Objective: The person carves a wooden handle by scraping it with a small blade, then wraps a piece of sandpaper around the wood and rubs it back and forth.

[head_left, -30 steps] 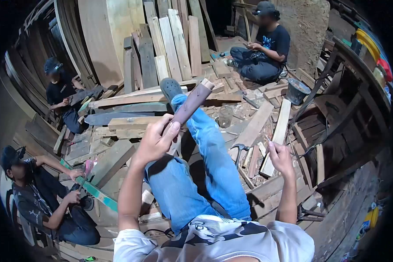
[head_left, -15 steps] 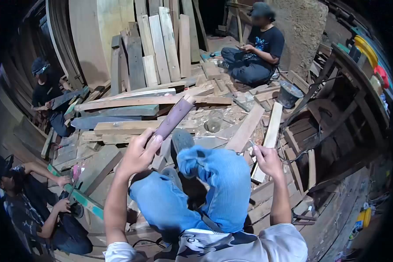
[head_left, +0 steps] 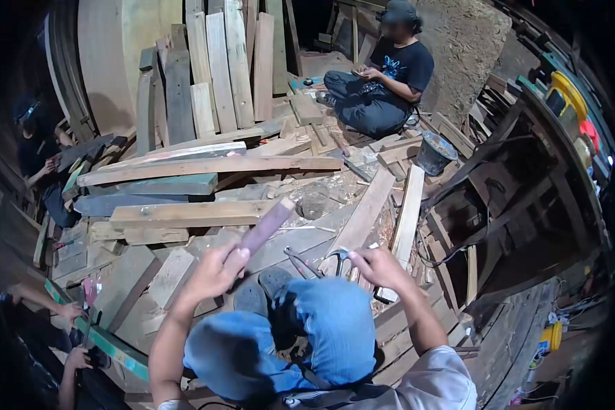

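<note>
Your left hand [head_left: 220,270] is closed around the stick [head_left: 288,203], its purple wrap [head_left: 263,229] on, wooden tip bare; your right hand [head_left: 381,267] looks pinched near the hammer [head_left: 339,255], contents too small to tell.

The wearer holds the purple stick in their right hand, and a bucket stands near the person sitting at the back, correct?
The hand is wrong: the head view shows the purple stick in the left hand. The bucket does stand near the person sitting at the back.
</note>
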`<state>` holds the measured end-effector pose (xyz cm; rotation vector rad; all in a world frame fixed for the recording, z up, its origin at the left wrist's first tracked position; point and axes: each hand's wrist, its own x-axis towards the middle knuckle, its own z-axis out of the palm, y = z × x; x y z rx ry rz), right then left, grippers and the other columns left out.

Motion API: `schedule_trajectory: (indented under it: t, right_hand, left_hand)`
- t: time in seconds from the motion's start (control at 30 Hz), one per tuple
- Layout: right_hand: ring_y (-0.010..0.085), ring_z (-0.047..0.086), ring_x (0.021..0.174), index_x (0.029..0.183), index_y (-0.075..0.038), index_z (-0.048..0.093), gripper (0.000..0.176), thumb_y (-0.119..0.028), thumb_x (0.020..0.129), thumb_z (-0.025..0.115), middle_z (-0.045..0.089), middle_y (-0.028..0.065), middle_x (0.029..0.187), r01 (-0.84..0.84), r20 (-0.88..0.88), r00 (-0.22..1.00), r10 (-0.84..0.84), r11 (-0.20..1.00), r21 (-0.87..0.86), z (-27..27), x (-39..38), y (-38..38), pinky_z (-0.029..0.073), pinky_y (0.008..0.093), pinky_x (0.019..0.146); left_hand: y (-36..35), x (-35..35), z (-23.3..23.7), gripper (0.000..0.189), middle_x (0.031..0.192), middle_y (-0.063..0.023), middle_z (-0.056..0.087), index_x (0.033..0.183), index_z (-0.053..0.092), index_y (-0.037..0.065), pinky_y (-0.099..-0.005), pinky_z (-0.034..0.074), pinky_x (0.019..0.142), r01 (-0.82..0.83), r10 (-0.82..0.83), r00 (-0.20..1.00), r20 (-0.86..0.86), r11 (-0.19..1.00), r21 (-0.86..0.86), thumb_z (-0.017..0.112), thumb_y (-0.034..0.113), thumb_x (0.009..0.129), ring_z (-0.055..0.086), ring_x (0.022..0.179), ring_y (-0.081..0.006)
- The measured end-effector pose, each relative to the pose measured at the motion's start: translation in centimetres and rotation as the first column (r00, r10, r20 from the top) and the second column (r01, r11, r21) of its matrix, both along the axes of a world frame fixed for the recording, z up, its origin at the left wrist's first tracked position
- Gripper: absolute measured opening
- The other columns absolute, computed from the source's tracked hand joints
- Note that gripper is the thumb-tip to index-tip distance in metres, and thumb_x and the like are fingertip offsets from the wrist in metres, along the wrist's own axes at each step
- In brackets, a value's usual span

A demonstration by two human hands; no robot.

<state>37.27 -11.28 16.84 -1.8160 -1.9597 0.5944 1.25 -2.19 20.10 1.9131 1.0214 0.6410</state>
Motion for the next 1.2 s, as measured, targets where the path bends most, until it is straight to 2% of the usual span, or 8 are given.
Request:
schedule_trajectory:
  t: [0.1,0.13,0.27,0.37,0.7,0.87,1.1,1.2]
  right_hand:
    - [0.041,0.065,0.066,0.087,-0.006,0.07,0.035,-0.034,0.099,0.052,0.063,0.0219,0.067,-0.071,0.024,0.997,0.072,0.996,-0.053,-0.8,-2.2,3.6,0.052,0.0488,0.065]
    - [0.0417,0.064,0.065,0.087,-0.006,0.07,0.035,-0.033,0.099,0.051,0.063,0.0224,0.067,-0.138,0.007,0.99,0.138,0.988,0.073,-2.0,-3.0,4.9,0.052,0.0502,0.064]
    - [0.0416,0.063,0.062,0.085,-0.005,0.068,0.031,-0.029,0.099,0.052,0.061,0.0214,0.063,-0.234,-0.066,0.97,0.234,0.972,0.012,-2.2,-6.7,9.2,0.051,0.0501,0.061]
    - [0.0407,0.063,0.064,0.084,-0.003,0.065,0.03,-0.027,0.099,0.054,0.061,0.0207,0.067,-0.326,-0.168,0.927,0.336,0.942,0.085,-3.7,-8.8,12.5,0.051,0.0483,0.061]
    - [0.04,0.059,0.062,0.082,-0.001,0.062,0.029,-0.025,0.097,0.058,0.06,0.0183,0.07,-0.463,-0.355,0.812,0.464,0.881,0.091,-10.0,-13.0,18.2,0.046,0.0466,0.056]
    - [0.0402,0.059,0.061,0.081,-0.003,0.063,0.028,-0.026,0.096,0.059,0.059,0.0206,0.067,-0.484,-0.4,0.792,0.462,0.874,0.05,-11.6,-13.2,17.3,0.045,0.0477,0.055]
    - [0.0404,0.056,0.058,0.075,-0.002,0.058,0.034,-0.028,0.097,0.059,0.054,0.0197,0.062,-0.498,-0.361,0.805,0.471,0.867,0.022,-11.7,-12.6,15.9,0.043,0.0483,0.055]
    - [0.0404,0.059,0.061,0.077,-0.001,0.062,0.035,-0.031,0.096,0.059,0.058,0.0198,0.066,-0.495,-0.308,0.836,0.455,0.867,-0.062,-11.0,-12.2,15.8,0.045,0.0485,0.057]
  left_hand:
    - [2.4,0.2,-3.8,0.034,0.066,-0.0014,0.058,0.104,0.06,0.002,-0.0255,0.042,0.047,0.072,-0.033,0.993,0.113,0.93,-0.36,0.048,0.033,0.104,0.054,0.05,-0.0088]
    - [2.8,0.7,-4.5,0.034,0.066,-0.002,0.056,0.099,0.058,0.002,-0.0249,0.041,0.045,0.071,0.001,0.987,0.164,0.899,-0.433,0.046,0.033,0.105,0.052,0.049,-0.0082]
    - [5.1,1.3,-9.1,0.036,0.067,-0.0032,0.056,0.107,0.057,0.001,-0.0232,0.037,0.042,0.104,0.004,0.973,0.232,0.886,-0.451,0.037,0.031,0.107,0.048,0.046,-0.0083]
    - [6.0,2.3,-9.3,0.043,0.062,-0.0025,0.049,0.1,0.052,0.002,-0.0247,0.036,0.042,0.022,0.27,0.915,0.301,0.71,-0.704,0.03,0.039,0.108,0.045,0.044,-0.0099]
    - [7.5,1.3,-15.6,0.055,0.054,-0.0057,0.048,0.099,0.052,-0.001,-0.0289,0.037,0.036,0.085,0.464,0.778,0.423,0.589,-0.804,0.028,0.048,0.106,0.045,0.037,-0.0153]
    - [6.7,1.5,-15.2,0.066,0.051,-0.0049,0.046,0.068,0.05,0.005,-0.0275,0.037,0.039,-0.002,0.449,0.837,0.314,0.575,-0.818,0.027,0.056,0.103,0.045,0.038,-0.0154]
    - [5.2,1.6,-17.1,0.062,0.051,-0.0031,0.043,0.095,0.053,0.004,-0.0287,0.034,0.034,0.132,0.529,0.773,0.352,0.408,-0.903,0.028,0.059,0.102,0.041,0.035,-0.0141]
    - [5.0,1.4,-17.6,0.056,0.052,-0.003,0.044,0.1,0.051,0.006,-0.0271,0.034,0.034,0.21,0.427,0.803,0.416,0.451,-0.867,0.024,0.055,0.104,0.04,0.035,-0.0129]
